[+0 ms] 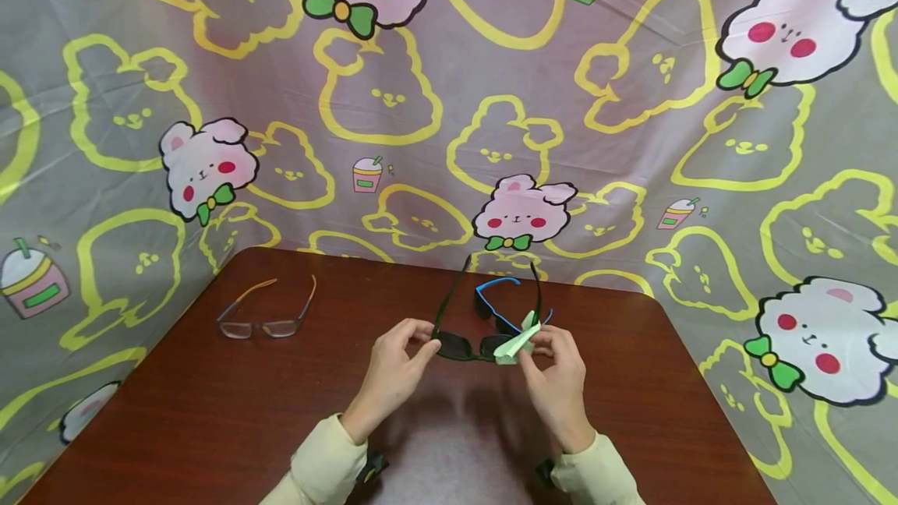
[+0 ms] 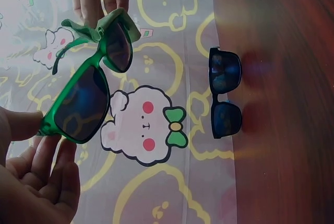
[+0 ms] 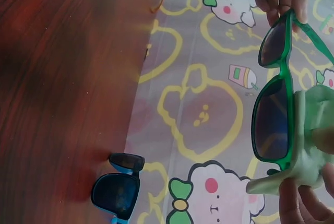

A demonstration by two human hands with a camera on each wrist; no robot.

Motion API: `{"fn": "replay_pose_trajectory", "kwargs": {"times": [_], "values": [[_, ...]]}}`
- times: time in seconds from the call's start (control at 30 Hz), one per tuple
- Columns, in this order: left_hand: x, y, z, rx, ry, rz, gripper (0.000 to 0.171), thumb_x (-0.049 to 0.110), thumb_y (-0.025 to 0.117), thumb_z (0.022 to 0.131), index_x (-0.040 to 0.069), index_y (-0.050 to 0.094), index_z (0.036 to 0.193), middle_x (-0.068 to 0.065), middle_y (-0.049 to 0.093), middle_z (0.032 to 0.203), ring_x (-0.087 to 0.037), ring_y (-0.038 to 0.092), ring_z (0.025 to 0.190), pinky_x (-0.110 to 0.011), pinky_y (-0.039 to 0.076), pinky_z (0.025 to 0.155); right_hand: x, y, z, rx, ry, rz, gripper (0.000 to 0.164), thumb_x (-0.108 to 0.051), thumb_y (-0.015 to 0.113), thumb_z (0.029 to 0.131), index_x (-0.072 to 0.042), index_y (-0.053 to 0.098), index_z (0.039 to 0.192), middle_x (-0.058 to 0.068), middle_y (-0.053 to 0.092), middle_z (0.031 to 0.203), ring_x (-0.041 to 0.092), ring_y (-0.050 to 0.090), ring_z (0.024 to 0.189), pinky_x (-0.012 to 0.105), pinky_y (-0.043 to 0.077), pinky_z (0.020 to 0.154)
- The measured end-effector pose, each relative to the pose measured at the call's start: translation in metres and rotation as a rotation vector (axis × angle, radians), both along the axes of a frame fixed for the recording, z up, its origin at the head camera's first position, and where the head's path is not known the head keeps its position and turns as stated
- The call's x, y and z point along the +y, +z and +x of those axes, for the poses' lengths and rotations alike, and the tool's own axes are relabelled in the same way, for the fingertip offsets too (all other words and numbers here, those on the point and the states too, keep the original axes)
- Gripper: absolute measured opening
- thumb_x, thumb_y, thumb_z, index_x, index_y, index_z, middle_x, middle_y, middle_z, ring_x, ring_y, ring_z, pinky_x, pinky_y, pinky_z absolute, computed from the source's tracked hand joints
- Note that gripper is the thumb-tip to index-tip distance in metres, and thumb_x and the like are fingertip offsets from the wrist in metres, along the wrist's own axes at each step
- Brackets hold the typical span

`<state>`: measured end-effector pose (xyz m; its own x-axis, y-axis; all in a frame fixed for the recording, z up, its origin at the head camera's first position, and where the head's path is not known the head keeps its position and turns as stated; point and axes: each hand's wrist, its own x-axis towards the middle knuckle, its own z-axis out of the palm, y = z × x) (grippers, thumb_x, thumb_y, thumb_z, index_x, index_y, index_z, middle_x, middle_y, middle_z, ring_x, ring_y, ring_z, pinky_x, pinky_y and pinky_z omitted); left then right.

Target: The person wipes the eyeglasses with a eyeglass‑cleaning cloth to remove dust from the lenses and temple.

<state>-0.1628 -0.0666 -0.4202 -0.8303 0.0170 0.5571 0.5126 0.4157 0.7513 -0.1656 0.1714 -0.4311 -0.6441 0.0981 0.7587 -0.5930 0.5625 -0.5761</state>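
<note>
Green-framed sunglasses (image 1: 459, 347) with dark lenses are held up over the table, their temples spread away from the person. My left hand (image 1: 396, 365) pinches them at the left hinge corner, thumb against fingers, as the left wrist view shows. At the other end my right hand (image 1: 559, 380) grips a pale green cloth (image 1: 515, 345) folded over the right corner of the frame. In the right wrist view the cloth (image 3: 308, 135) wraps the frame's outer edge beside one lens (image 3: 272, 119), with thumb and fingers on either side of it.
Blue-and-black sunglasses (image 1: 486, 306) rest on the brown table (image 1: 210, 411) behind the held pair. Eyeglasses with clear lenses and orange-tipped temples (image 1: 259, 329) stand at the table's left. A cartoon-printed curtain (image 1: 421, 115) hangs along the back and sides.
</note>
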Motion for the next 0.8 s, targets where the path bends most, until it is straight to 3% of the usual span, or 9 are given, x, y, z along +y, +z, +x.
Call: {"fn": "replay_pose_trajectory", "kwargs": {"times": [0.23, 0.43, 0.6, 0.8], "values": [[0.0007, 0.0004, 0.0020, 0.029, -0.009, -0.022, 0.016, 0.012, 0.074, 0.081, 0.013, 0.067, 0.095, 0.010, 0.061, 0.084, -0.008, 0.059, 0.080, -0.036, 0.049, 0.074, 0.0014, 0.0028, 0.0019, -0.192, -0.119, -0.112, 0.032, 0.005, 0.076, 0.067, -0.004, 0.055, 0.090, 0.002, 0.061, 0.080, 0.009, 0.059, 0.064, 0.016, 0.047, 0.059], [0.0003, -0.0016, 0.0019, 0.046, -0.004, -0.041, 0.016, 0.013, 0.074, 0.081, 0.013, 0.067, 0.095, 0.011, 0.061, 0.085, -0.008, 0.059, 0.081, -0.036, 0.049, 0.074, 0.0026, 0.0031, 0.0021, -0.322, -0.119, -0.132, 0.025, -0.002, 0.077, 0.072, -0.007, 0.059, 0.088, 0.002, 0.065, 0.077, 0.009, 0.059, 0.062, 0.017, 0.048, 0.056], [0.0007, -0.0002, 0.0026, 0.018, -0.017, -0.067, 0.016, 0.012, 0.071, 0.084, 0.010, 0.065, 0.099, 0.007, 0.061, 0.088, -0.009, 0.058, 0.081, -0.031, 0.048, 0.070, 0.0033, 0.0032, 0.0019, -0.357, -0.113, -0.093, 0.020, -0.004, 0.075, 0.074, -0.010, 0.060, 0.084, -0.001, 0.064, 0.074, 0.009, 0.060, 0.062, 0.020, 0.049, 0.057], [0.0018, -0.0005, 0.0036, 0.003, -0.016, -0.171, 0.017, 0.010, 0.068, 0.087, 0.006, 0.063, 0.104, 0.003, 0.059, 0.087, -0.010, 0.053, 0.069, -0.026, 0.042, 0.061, 0.0036, 0.0000, 0.0025, -0.386, -0.128, -0.032, 0.018, -0.006, 0.074, 0.075, -0.011, 0.058, 0.081, -0.003, 0.063, 0.071, 0.010, 0.060, 0.061, 0.024, 0.048, 0.054]]}}
